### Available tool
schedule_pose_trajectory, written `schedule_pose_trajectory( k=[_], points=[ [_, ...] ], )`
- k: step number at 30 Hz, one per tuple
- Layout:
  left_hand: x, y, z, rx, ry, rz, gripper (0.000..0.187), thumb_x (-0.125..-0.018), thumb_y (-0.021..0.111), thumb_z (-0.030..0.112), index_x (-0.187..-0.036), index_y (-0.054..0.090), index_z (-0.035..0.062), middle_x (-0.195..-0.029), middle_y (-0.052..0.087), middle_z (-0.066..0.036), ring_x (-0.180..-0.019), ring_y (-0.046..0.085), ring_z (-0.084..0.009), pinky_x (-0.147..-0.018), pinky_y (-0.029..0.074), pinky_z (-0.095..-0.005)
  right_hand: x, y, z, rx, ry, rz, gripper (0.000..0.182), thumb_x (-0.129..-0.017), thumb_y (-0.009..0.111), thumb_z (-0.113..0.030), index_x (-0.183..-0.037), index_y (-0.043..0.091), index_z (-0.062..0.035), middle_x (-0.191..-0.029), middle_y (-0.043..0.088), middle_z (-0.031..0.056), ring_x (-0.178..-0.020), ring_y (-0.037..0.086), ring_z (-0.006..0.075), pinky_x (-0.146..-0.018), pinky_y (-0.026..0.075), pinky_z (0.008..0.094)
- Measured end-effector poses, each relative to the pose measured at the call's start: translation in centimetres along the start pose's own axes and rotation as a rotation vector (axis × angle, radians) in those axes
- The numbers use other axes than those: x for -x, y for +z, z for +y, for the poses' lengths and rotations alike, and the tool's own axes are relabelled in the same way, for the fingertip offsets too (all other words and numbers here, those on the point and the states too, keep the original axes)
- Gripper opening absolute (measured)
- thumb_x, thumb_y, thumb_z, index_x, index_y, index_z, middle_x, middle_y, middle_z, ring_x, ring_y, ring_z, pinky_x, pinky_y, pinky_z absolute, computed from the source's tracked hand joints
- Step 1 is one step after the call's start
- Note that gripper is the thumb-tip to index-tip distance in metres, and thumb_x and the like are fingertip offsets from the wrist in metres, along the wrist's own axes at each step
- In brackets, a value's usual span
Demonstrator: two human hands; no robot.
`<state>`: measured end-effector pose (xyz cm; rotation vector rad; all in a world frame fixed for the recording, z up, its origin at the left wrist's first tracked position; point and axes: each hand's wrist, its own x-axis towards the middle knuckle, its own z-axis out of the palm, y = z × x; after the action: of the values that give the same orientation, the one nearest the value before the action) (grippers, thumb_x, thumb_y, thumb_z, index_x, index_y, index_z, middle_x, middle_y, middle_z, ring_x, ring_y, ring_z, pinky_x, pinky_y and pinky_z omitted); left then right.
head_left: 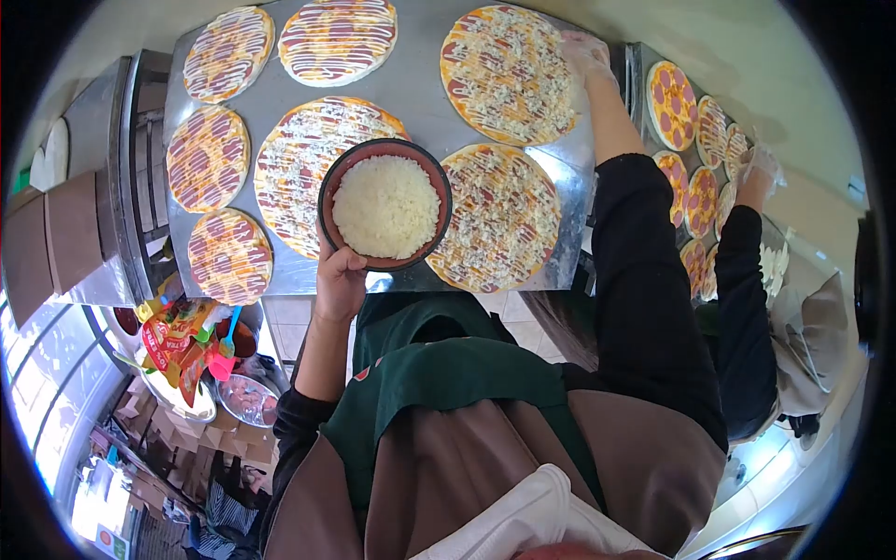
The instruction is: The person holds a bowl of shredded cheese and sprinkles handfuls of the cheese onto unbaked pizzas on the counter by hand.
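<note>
My left hand (341, 286) is bare and wrapped round the rim of a dark bowl (329, 201) of white crumbled topping (385, 207). The bowl hangs over a large pizza (280, 177) striped with sauce. Up at the back, my right hand (586, 58), in a clear glove, is at the right edge of another large pizza (509, 75) sprinkled with white crumbs. Its fingertips are too small and blurred to make out. Below that lies a third large pizza (495, 219), also sprinkled.
Several smaller pizzas (208, 159) line the left of the metal table (420, 56). At the right, a co-worker's gloved hand (761, 168) is over a second table with several pizzas (672, 105). Packets (173, 336) and a metal bowl (247, 399) stand lower left.
</note>
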<state>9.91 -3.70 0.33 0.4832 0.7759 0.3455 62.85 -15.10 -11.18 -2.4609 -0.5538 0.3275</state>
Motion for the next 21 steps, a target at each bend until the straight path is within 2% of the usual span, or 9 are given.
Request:
schedule_pose_trajectory(
  k=[2, 7, 10, 12, 13, 15, 16, 18, 21],
  points=[
    [0.1, 0.0, 0.1, -0.003, 0.007, 0.019, 0.087, -0.058, 0.041, -0.001, -0.142, 0.022, 0.0134, -0.141, 0.031, -0.006, -0.126, 0.035, -0.022, -0.098, 0.035, -0.0295, 0.3, 0.0, -1.1, -0.178, -0.093, -0.11, 0.027, -0.074, 0.066, -0.02, -0.1, 0.067, -0.0122, -0.094, 0.067, 0.0017, -0.086, 0.061, 0.0124, -0.077, 0.048, 0.026],
    [0.4, -0.2, 0.5, -0.026, 0.011, 0.019, 0.087, -0.058, 0.041, -0.001, -0.142, 0.022, 0.0127, -0.14, 0.033, -0.007, -0.124, 0.038, -0.0218, -0.095, 0.037, -0.0276, 4.1, 1.1, -9.0, 0.142, -0.085, -0.079, 0.022, -0.075, 0.065, -0.024, -0.094, 0.07, -0.0149, -0.097, 0.067, 0.0057, -0.084, 0.063, 0.0181, -0.078, 0.048, 0.0299],
    [0.7, -0.4, 0.4, -0.019, 0.009, 0.04, 0.085, -0.059, 0.041, 0.0, -0.141, 0.024, 0.0124, -0.14, 0.033, -0.007, -0.124, 0.038, -0.0225, -0.096, 0.038, -0.0298, 3.5, 2.4, -8.1, 0.173, -0.172, -0.125, 0.03, -0.072, 0.067, -0.026, -0.099, 0.069, -0.0146, -0.097, 0.067, 0.0038, -0.089, 0.061, 0.0131, -0.081, 0.047, 0.0275],
    [0.8, -0.5, 0.2, -0.005, 0.102, 0.05, 0.069, -0.064, 0.043, 0.003, -0.132, 0.033, 0.0013, -0.131, 0.043, -0.013, -0.119, 0.045, -0.0272, -0.098, 0.039, -0.0395, 4.2, 1.9, -8.0, 0.116, -0.143, -0.175, 0.03, -0.073, 0.066, -0.028, -0.1, 0.069, -0.0149, -0.096, 0.067, 0.0039, -0.089, 0.061, 0.0131, -0.08, 0.047, 0.0275],
    [0.9, -0.6, 0.3, -0.005, 0.102, 0.05, 0.069, -0.064, 0.043, 0.003, -0.132, 0.033, 0.0013, -0.131, 0.043, -0.013, -0.119, 0.045, -0.0272, -0.098, 0.039, -0.0395, 4.9, 1.3, -8.3, 0.061, -0.117, -0.222, 0.029, -0.075, 0.065, -0.029, -0.1, 0.069, -0.0152, -0.094, 0.067, 0.004, -0.088, 0.06, 0.0131, -0.079, 0.047, 0.0275],
    [1.3, -0.7, 0.5, 0.047, 0.064, -0.009, 0.082, -0.062, 0.041, -0.003, -0.14, 0.024, 0.0128, -0.139, 0.033, -0.008, -0.126, 0.036, -0.0249, -0.102, 0.034, -0.037, 6.2, 0.1, -8.3, 0.127, -0.095, -0.26, 0.029, -0.075, 0.064, -0.029, -0.1, 0.069, -0.0148, -0.093, 0.066, 0.0038, -0.087, 0.06, 0.013, -0.079, 0.047, 0.0274],
    [1.6, -0.7, 0.5, 0.047, 0.064, -0.012, 0.082, -0.062, 0.041, -0.003, -0.14, 0.024, 0.0128, -0.139, 0.033, -0.008, -0.126, 0.036, -0.0249, -0.102, 0.034, -0.037, 6.6, -0.5, -8.1, 0.193, -0.073, -0.298, 0.029, -0.076, 0.063, -0.028, -0.1, 0.069, -0.0144, -0.093, 0.066, 0.0036, -0.087, 0.06, 0.0129, -0.08, 0.047, 0.0273],
    [2.0, -0.7, 0.3, 0.028, 0.098, 0.071, 0.066, -0.065, 0.042, 0.002, -0.131, 0.035, 0.0016, -0.128, 0.046, -0.012, -0.114, 0.049, -0.0267, -0.094, 0.044, -0.0395, 7.7, -1.2, -7.4, 0.226, -0.02, -0.338, 0.029, -0.076, 0.062, -0.026, -0.101, 0.068, -0.0132, -0.095, 0.066, 0.0054, -0.09, 0.06, 0.0147, -0.081, 0.047, 0.0281],
    [2.6, -0.7, 0.1, 0.048, 0.137, 0.062, 0.065, -0.066, 0.042, 0.001, -0.13, 0.034, 0.0023, -0.126, 0.047, -0.011, -0.111, 0.051, -0.027, -0.093, 0.044, -0.0407, 10.1, -1.5, -6.2, 0.258, -0.009, -0.367, 0.029, -0.076, 0.061, -0.024, -0.101, 0.068, -0.0117, -0.101, 0.066, 0.0087, -0.095, 0.06, 0.0183, -0.085, 0.046, 0.0299]
  ],
)
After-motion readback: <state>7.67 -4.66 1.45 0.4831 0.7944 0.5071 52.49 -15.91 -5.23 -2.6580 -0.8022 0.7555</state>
